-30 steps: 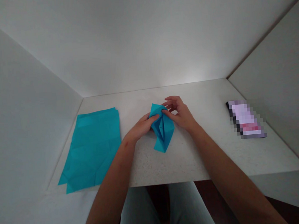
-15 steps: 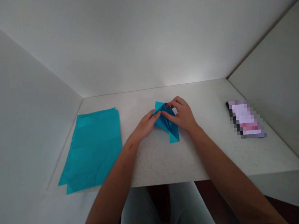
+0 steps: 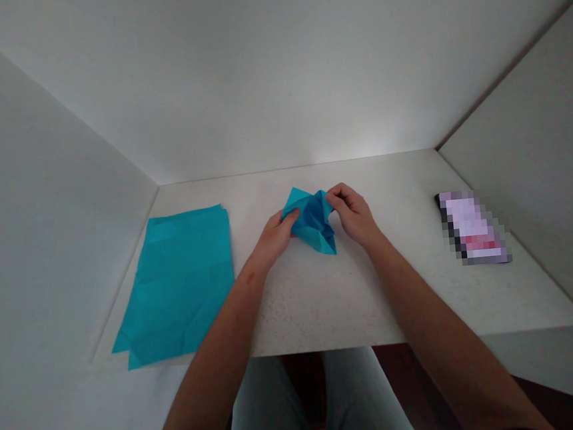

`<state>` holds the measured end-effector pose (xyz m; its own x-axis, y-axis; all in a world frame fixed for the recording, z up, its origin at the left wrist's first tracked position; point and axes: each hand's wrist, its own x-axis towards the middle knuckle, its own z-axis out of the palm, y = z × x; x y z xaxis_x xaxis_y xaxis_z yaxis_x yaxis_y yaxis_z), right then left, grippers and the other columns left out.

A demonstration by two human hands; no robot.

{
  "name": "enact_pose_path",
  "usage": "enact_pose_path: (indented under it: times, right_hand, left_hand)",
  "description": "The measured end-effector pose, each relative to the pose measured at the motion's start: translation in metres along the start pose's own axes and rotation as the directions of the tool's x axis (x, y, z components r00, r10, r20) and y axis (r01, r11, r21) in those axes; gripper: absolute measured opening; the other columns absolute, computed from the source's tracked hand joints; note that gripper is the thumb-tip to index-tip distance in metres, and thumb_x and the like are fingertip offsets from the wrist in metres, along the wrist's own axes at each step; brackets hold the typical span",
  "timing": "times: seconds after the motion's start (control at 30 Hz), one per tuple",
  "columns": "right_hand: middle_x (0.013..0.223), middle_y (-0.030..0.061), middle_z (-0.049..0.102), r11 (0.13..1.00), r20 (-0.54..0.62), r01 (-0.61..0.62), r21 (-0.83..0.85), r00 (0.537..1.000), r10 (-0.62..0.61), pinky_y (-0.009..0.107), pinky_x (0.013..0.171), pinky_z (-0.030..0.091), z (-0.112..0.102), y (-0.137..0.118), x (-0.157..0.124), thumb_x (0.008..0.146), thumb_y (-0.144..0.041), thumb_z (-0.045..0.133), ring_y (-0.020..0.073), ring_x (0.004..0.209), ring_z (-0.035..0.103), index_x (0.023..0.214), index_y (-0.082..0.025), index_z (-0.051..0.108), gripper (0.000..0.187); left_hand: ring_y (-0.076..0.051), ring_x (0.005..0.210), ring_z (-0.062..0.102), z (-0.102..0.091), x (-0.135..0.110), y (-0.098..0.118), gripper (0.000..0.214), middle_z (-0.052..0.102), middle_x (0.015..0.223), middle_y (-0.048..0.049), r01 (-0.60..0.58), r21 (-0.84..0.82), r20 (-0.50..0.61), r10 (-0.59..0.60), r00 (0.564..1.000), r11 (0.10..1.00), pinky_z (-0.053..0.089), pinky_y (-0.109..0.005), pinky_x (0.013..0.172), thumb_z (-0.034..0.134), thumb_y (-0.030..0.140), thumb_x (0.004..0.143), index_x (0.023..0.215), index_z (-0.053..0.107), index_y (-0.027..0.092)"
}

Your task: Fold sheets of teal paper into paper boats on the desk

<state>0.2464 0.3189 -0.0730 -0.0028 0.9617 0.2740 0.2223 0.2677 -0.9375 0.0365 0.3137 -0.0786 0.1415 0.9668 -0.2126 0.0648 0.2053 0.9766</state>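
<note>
Between my hands is a small folded piece of blue paper (image 3: pixel 312 221), with creased flaps and a hollow, darker middle. My left hand (image 3: pixel 276 238) grips its left side, thumb on top and the other fingers underneath, mostly hidden. At the upper right corner, my right hand (image 3: pixel 352 210) pinches the edge of the paper between thumb and forefinger, its other fingers curled in. The paper appears held at or just above the white table; I cannot tell whether it touches.
Large blue paper sheets (image 3: pixel 182 284) lie stacked unevenly on the left of the white table (image 3: pixel 320 312), reaching its front edge. On the right lies a phone (image 3: pixel 473 229), blurred by pixelation. White walls (image 3: pixel 284 74) enclose the back and both sides.
The folded paper has opened wider and its lower tip has moved up. My right hand has shifted from the paper's middle to its upper right corner; my left hand moved slightly left.
</note>
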Motion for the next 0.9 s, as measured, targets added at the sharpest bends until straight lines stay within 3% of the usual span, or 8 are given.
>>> enact_pose_path:
  times: [0.27, 0.4, 0.5, 0.7, 0.8, 0.9]
  right_hand:
    - [0.071, -0.0025, 0.049, 0.963, -0.132, -0.146, 0.228, 0.975, 0.179, 0.031, 0.060, 0.053, -0.005, 0.002, 0.007, 0.096, -0.065, 0.060, 0.0185, 0.067, 0.054, 0.080, -0.028, 0.045, 0.043]
    - [0.067, -0.0045, 0.039, 0.942, -0.215, -0.180, 0.283, 0.945, 0.245, 0.027, 0.052, 0.041, -0.007, 0.000, 0.008, 0.090, -0.072, 0.063, 0.0160, 0.060, 0.043, 0.078, -0.028, 0.043, 0.050]
    - [0.067, -0.0053, 0.037, 0.939, -0.246, -0.184, 0.291, 0.934, 0.260, 0.027, 0.051, 0.035, -0.008, 0.000, 0.009, 0.089, -0.072, 0.065, 0.0151, 0.059, 0.039, 0.078, -0.028, 0.044, 0.050]
    - [0.069, -0.0066, 0.045, 0.914, -0.163, -0.282, 0.290, 0.927, 0.338, 0.026, 0.053, 0.038, -0.008, 0.008, 0.008, 0.082, -0.071, 0.075, 0.0150, 0.062, 0.045, 0.085, -0.028, 0.051, 0.050]
    - [0.078, -0.0064, 0.058, 0.910, -0.065, -0.313, 0.271, 0.938, 0.342, 0.025, 0.057, 0.044, -0.006, 0.009, 0.006, 0.081, -0.070, 0.078, 0.0153, 0.068, 0.055, 0.101, -0.029, 0.055, 0.050]
    - [0.099, -0.0029, 0.070, 0.921, -0.005, -0.269, 0.283, 0.959, 0.282, 0.028, 0.066, 0.054, -0.005, 0.009, 0.004, 0.078, -0.067, 0.085, 0.0176, 0.080, 0.066, 0.121, -0.033, 0.053, 0.064]
  left_hand:
    - [-0.028, 0.091, 0.079, -0.004, 0.001, 0.003, 0.040, 0.083, 0.102, -0.0116, 0.078, -0.100, -0.038, -0.082, 0.996, 0.992, 0.065, -0.038, 0.076, 0.073, 0.056, 0.091, 0.107, 0.079, 0.019]
    - [-0.028, 0.099, 0.080, -0.005, -0.002, 0.006, 0.046, 0.084, 0.104, -0.0098, 0.108, -0.242, -0.004, -0.113, 0.994, 0.964, 0.066, -0.041, 0.086, 0.082, 0.062, 0.084, 0.106, 0.078, 0.021]
    - [-0.032, 0.110, 0.080, -0.007, -0.005, 0.010, 0.046, 0.085, 0.110, -0.0101, 0.113, -0.389, 0.048, -0.102, 0.994, 0.914, 0.065, -0.046, 0.097, 0.088, 0.057, 0.080, 0.108, 0.080, 0.021]
    - [-0.037, 0.121, 0.077, -0.011, -0.007, 0.015, 0.046, 0.084, 0.121, -0.0128, 0.154, -0.531, 0.133, -0.098, 0.986, 0.833, 0.064, -0.052, 0.105, 0.089, 0.047, 0.084, 0.118, 0.081, 0.018]
    - [-0.039, 0.127, 0.075, -0.010, -0.006, 0.014, 0.046, 0.082, 0.127, -0.0139, 0.168, -0.556, 0.159, -0.095, 0.983, 0.814, 0.063, -0.055, 0.109, 0.088, 0.044, 0.087, 0.124, 0.079, 0.018]
    - [-0.039, 0.135, 0.071, -0.010, -0.006, 0.014, 0.045, 0.081, 0.131, -0.0138, 0.161, -0.570, 0.132, -0.104, 0.986, 0.806, 0.060, -0.057, 0.114, 0.086, 0.041, 0.089, 0.128, 0.078, 0.019]
